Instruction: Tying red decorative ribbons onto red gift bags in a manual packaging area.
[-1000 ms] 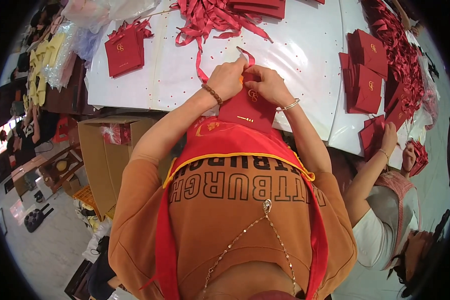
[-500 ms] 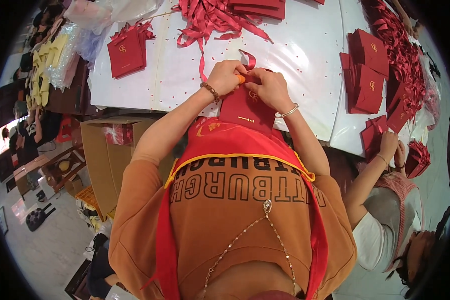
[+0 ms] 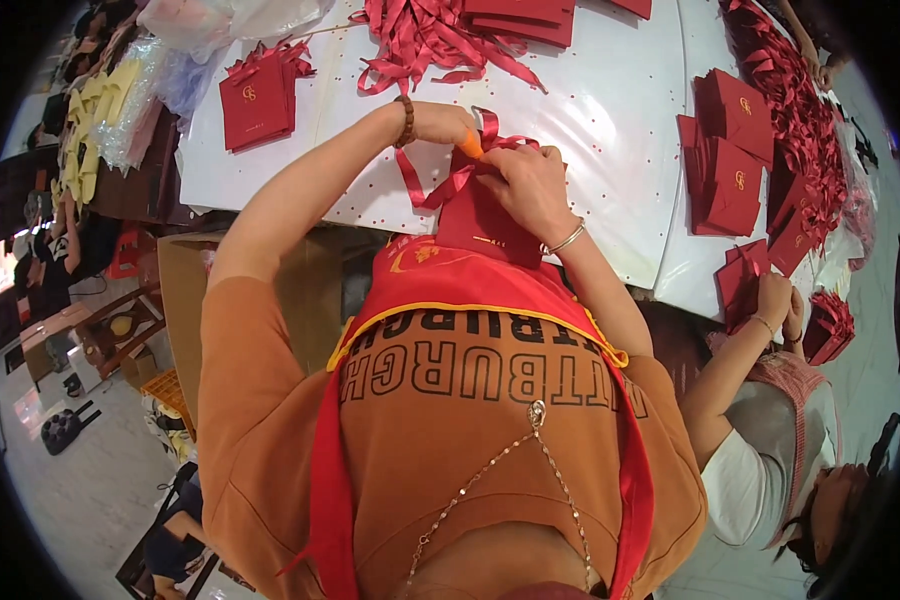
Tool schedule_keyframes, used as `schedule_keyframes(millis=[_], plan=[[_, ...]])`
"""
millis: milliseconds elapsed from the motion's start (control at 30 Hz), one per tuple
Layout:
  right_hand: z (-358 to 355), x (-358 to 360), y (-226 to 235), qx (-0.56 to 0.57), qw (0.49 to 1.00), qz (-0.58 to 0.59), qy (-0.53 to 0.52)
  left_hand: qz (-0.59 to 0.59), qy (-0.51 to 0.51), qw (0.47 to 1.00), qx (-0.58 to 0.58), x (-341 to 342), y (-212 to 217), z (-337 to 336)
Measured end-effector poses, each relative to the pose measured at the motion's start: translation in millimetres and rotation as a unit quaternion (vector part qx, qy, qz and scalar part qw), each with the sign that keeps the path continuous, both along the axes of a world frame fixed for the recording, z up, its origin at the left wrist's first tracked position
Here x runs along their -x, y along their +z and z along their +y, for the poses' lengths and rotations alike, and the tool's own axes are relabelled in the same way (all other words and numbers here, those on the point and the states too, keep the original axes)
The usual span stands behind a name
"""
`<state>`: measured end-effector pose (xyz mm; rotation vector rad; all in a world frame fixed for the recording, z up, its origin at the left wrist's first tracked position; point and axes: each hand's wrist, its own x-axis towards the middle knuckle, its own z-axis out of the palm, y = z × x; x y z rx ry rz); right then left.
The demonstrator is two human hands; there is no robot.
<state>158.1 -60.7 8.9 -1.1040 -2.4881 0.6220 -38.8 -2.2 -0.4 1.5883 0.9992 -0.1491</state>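
Note:
A flat red paper gift bag [image 3: 478,215] with gold print lies at the table's near edge, against my red apron. At its upper left corner, my left hand [image 3: 438,122] is closed, an orange finger cover [image 3: 471,146] on one digit in front of the bag; its other fingers are partly hidden. My right hand [image 3: 528,182] lies over the bag's upper part, thumb and forefinger pinched at the red ribbon [image 3: 432,192]. This ribbon hangs in a loose bend left of the bag, and a small loop stands above the top edge. The pinched fingertips partly cover the ribbon.
Several finished-looking red bags [image 3: 257,100] lie at the left, with a heap of red ribbons [image 3: 420,45] at the back. More bags [image 3: 735,150] are stacked at the right. A co-worker's hands [image 3: 778,300] handle red bags there. A cardboard box [image 3: 195,330] stands below the left edge.
My left hand has moved up and left, its elbow swinging outward. My right hand has shifted slightly down. The ribbon now bends out left of the bag.

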Motion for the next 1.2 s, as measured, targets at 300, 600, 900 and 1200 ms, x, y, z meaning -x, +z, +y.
schedule_keyframes(millis=[300,600,900,1200], plan=[[0,1,1,-0.047,0.999,0.001,0.005,0.05,-0.008,0.999,0.014,-12,25,10],[1,3,-4,-0.055,0.998,-0.002,0.032,0.043,0.017,0.998,-0.047,-11,-9,-3],[11,4,-6,0.013,1.0,0.011,0.015,-0.058,0.385,0.919,-0.07,9,-1,1],[29,-3,-39,0.177,0.983,-0.027,-0.032,0.239,0.333,0.847,-0.34,42,-58,-47]])
